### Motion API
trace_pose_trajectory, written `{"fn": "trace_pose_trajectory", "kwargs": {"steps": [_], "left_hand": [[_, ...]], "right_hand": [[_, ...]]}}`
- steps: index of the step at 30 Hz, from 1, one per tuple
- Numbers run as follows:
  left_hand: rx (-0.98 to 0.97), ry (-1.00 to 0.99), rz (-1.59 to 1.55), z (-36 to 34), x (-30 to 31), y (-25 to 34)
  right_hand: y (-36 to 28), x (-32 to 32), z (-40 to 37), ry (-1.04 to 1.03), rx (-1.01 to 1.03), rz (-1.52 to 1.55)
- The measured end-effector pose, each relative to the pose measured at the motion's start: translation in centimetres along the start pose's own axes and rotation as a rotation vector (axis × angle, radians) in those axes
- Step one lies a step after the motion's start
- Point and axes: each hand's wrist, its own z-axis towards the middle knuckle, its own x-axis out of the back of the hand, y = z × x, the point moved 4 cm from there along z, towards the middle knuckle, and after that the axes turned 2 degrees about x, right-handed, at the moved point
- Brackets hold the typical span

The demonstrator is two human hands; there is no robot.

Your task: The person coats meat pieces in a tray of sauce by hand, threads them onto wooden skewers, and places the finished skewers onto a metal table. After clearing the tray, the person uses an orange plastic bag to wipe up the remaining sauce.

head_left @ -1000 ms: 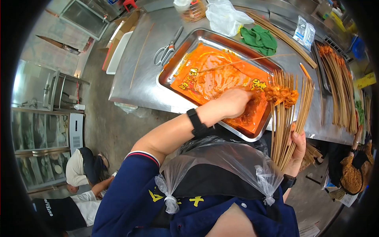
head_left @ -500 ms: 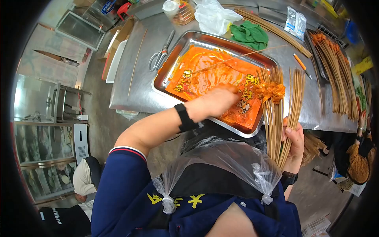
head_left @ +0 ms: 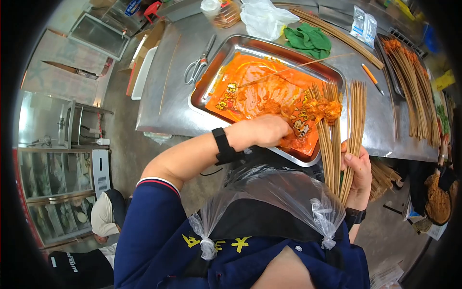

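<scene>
My left hand (head_left: 272,130) has its fingers bent together, the tips down in wet orange marinated pieces (head_left: 270,107) on a printed orange sheet inside the metal tray (head_left: 204,109). What it pinches is hidden. On the right, my right hand (head_left: 357,169) is wrapped round the lower ends of a bundle of bare wooden skewers (head_left: 356,120). Beside that bundle, more skewers (head_left: 328,154) carry a clump of orange-coated pieces (head_left: 323,111) near the tray's right edge. A single thin stick (head_left: 298,66) lies slanting across the tray.
Scissors (head_left: 198,66), a white plastic bag (head_left: 263,18), a green cloth (head_left: 308,41) and an orange pen (head_left: 372,78) surround the tray on the metal table (head_left: 159,113). Loaded skewers (head_left: 414,91) stand at the right. A person (head_left: 107,212) is at the lower left.
My left hand has moved slightly down, its fingers now lower in the orange pieces. My right hand still holds the skewers. The view has shifted slightly.
</scene>
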Motion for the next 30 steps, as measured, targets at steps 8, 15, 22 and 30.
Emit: {"fn": "trace_pose_trajectory", "kwargs": {"steps": [8,15,22,30], "left_hand": [[0.059,0.32,0.171,-3.4,2.3,-5.6],[0.316,0.528,-0.127,-6.5,2.5,-4.5],[0.404,0.404,0.034,-3.8,-0.1,-5.4],[0.204,0.685,-0.004,-2.4,1.6,-4.6]], "right_hand": [[0.6,-0.6,0.3,-0.018,-0.052,-0.005],[1.4,-1.7,0.9,-0.013,-0.102,-0.081],[2.1,-2.9,1.3,-0.042,-0.187,-0.295],[1.2,-4.3,1.5,-0.037,-0.17,-0.618]]}}
